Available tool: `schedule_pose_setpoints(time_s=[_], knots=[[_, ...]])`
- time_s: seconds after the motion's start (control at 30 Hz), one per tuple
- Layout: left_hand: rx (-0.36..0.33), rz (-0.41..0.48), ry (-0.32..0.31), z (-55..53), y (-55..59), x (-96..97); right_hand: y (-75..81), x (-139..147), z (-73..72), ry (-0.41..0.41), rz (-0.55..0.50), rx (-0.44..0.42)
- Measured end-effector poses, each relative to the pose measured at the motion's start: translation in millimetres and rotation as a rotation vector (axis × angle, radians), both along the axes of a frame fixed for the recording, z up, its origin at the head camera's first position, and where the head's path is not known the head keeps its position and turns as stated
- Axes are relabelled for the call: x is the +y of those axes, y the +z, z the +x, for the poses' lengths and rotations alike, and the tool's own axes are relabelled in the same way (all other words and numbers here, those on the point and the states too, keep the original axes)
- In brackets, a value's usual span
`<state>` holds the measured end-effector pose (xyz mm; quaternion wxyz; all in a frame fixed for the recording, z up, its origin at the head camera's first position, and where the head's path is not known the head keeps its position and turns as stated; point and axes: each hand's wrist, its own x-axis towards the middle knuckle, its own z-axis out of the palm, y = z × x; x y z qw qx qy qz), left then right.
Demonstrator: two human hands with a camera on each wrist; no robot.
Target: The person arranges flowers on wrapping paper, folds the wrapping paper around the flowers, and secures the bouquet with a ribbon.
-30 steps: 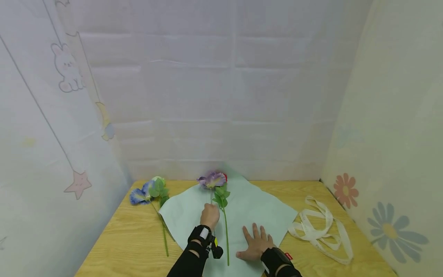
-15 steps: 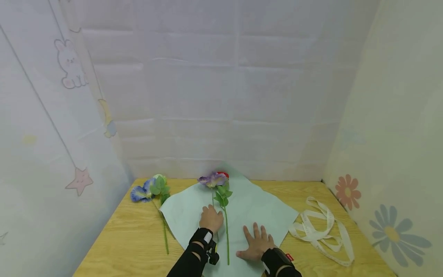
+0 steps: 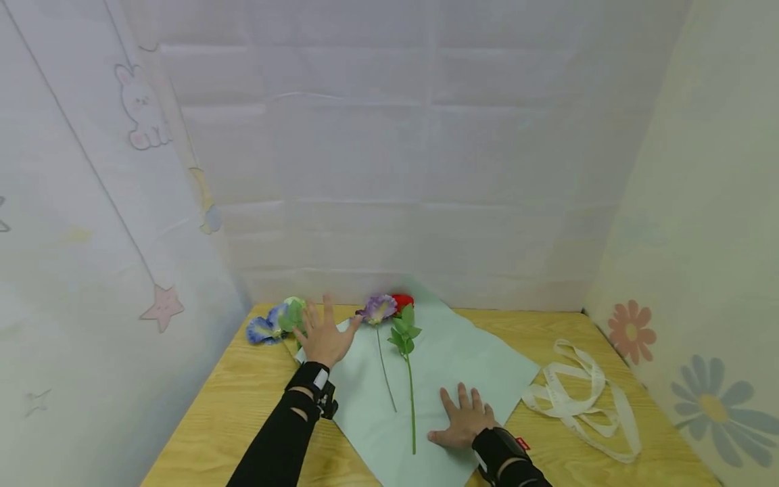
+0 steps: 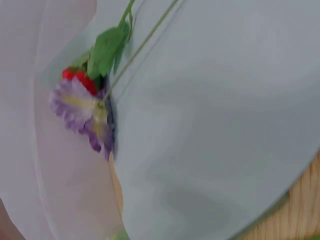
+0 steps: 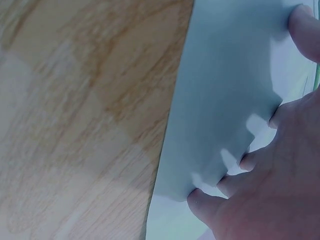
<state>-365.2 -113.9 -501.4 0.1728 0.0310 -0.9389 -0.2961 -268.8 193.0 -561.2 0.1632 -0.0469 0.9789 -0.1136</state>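
My left hand [image 3: 326, 340], fingers spread, is over the left corner of the pale green wrapping paper [image 3: 487, 358], holding nothing. Beyond its fingertips lie a blue flower [image 3: 266, 327] and a pale green-white flower [image 3: 296, 302], partly hidden by the hand. On the paper a purple flower [image 3: 379, 309] with a thin stem lies beside a red rose [image 3: 402, 302] with green leaves and a longer stem. The left wrist view shows the purple flower [image 4: 75, 107] overlapping the red one. My right hand [image 3: 465, 423] rests spread on the paper, right of the stems, its fingertips touching the sheet.
A white ribbon [image 3: 575, 406] lies in loose loops on the wooden table [image 3: 225, 406], right of the paper. A pale sheet wall [image 3: 414, 169] stands along the table's back edge, with printed walls on both sides.
My left hand has let go of the purple flower's stem and moved left and away, its fingers now spread. The purple flower stays on the paper. My right hand has stayed in place.
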Motion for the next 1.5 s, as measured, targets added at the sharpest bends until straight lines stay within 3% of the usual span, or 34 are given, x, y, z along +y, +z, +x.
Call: schedule_pose_setpoints(time_s=[0.07, 0.17, 0.33, 0.47, 0.6, 0.77, 0.87, 1.0, 1.1, 1.3, 1.5], knots=[[-0.025, 0.001, 0.017, -4.9, 2.9, -19.3, 3.2, 2.1, 0.1, -0.002, 0.006, 0.010], [-0.092, -0.002, 0.047, -7.3, -3.4, -50.0, 0.9, 4.6, -2.7, -0.006, 0.006, 0.019], [-0.246, 0.068, 0.098, 7.1, -41.5, -93.9, -12.6, 1.3, -4.9, -0.013, 0.018, 0.023], [-0.345, 0.076, 0.126, 14.7, -69.1, -107.3, -11.0, -1.3, -2.1, -0.023, 0.026, 0.023], [-0.338, 0.025, 0.148, 19.2, -77.3, -109.8, -3.7, -3.4, 0.0, -0.027, 0.024, 0.004], [-0.256, -0.015, 0.185, 22.9, -70.9, -110.6, 8.0, -6.6, 5.0, -0.036, 0.028, -0.014], [-0.283, 0.021, 0.195, 24.8, -67.0, -114.2, 10.6, -6.8, 6.7, -0.039, 0.028, -0.014], [-0.376, 0.130, 0.230, 26.7, -64.0, -118.4, 11.1, -6.4, 8.0, -0.030, 0.030, -0.023], [-0.367, 0.198, 0.269, 27.4, -58.5, -118.7, 14.0, -6.6, 9.1, -0.023, 0.027, -0.019], [-0.212, 0.242, 0.300, 26.4, -39.7, -109.5, 19.0, -6.6, 11.0, -0.018, 0.017, 0.013], [-0.075, 0.318, 0.283, 23.3, -0.9, -84.6, 16.3, -8.8, 12.3, -0.024, 0.011, -0.004]])
